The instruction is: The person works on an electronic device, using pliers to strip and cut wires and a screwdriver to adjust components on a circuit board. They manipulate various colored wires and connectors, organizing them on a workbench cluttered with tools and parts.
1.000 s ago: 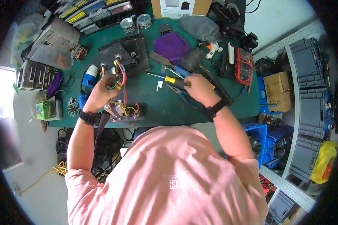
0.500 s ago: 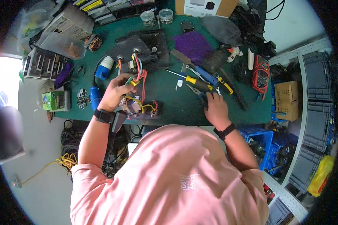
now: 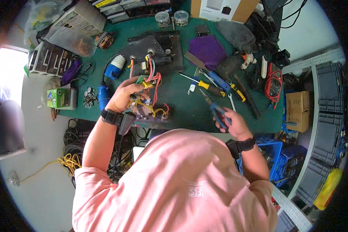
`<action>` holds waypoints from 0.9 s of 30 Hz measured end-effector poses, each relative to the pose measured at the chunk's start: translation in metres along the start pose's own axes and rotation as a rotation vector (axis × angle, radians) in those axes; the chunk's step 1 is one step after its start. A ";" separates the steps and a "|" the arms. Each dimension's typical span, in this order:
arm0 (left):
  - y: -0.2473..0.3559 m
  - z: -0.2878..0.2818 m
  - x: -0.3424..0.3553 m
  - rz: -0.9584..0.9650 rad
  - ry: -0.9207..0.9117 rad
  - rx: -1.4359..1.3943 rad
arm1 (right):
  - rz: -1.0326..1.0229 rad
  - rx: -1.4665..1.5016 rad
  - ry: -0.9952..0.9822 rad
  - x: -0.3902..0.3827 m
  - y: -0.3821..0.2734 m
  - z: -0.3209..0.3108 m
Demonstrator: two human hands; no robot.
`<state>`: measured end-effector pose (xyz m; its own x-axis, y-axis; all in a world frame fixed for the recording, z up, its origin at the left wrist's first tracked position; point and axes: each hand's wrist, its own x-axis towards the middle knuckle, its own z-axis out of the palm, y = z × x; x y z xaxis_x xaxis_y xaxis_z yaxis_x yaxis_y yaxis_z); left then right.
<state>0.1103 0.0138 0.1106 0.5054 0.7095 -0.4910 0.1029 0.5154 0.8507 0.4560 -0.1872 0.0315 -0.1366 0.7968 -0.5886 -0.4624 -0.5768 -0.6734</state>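
My left hand (image 3: 121, 96) is closed on the edge of a small green circuit board (image 3: 140, 80) that carries a yellow block-shaped component (image 3: 147, 84). Red and pale wires (image 3: 157, 83) run from there toward a black metal housing (image 3: 143, 50) behind. Just below my fingers sits a wired part (image 3: 145, 110) with yellow leads, at the bench's front edge. Long-nose pliers (image 3: 208, 99) with blue handles are in my right hand (image 3: 237, 123), lifted near the front edge, jaws pointing far left. The handles are spread apart.
On the green bench (image 3: 174, 106) to the right lie a yellow-handled screwdriver (image 3: 203, 84), a wrench (image 3: 231, 102), a purple cloth (image 3: 207, 52) and red test leads (image 3: 273, 85). Leftward are a blue plug (image 3: 103, 96), loose screws (image 3: 90, 97) and a green box (image 3: 58, 98).
My right hand has picked the pliers up from the bench and drawn them back toward me. My left hand keeps its hold on the circuit board. The whole view has shifted slightly.
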 end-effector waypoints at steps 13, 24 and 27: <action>-0.026 0.000 0.003 0.067 0.239 0.132 | -0.027 -0.212 -0.239 -0.025 -0.040 0.034; -0.027 -0.018 0.014 -0.142 0.369 -0.444 | 0.074 -0.707 -0.305 -0.010 -0.073 0.072; -0.038 -0.023 0.022 -0.181 0.326 -0.553 | 0.051 -0.686 -0.291 -0.010 -0.071 0.074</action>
<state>0.0979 0.0204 0.0632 0.2277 0.6528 -0.7225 -0.3367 0.7490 0.5706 0.4255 -0.1409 0.1188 -0.4140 0.7264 -0.5486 0.1883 -0.5213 -0.8324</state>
